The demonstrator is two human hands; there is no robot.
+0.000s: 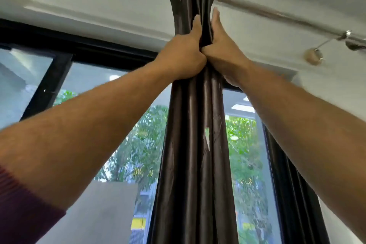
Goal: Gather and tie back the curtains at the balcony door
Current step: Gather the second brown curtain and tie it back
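Bare-skinned left hand [183,53] and right hand [219,53] meet side by side, both clamped around a bunched dark brown satin curtain [194,144], high up just beneath a silver metal curtain rod [267,13]. Behind hangs a black-framed glass balcony door [49,83] showing green trees [142,144].

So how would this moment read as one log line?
step: gathering | left hand: grips curtain | right hand: grips curtain | tie-back: not yet

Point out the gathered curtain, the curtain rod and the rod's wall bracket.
gathered curtain [195,134]: head view, on the bunched dark folds below the hands.
curtain rod [257,11]: head view, on the bare metal bar right of the curtain.
wall bracket [314,56]: head view, on its round wall plate.
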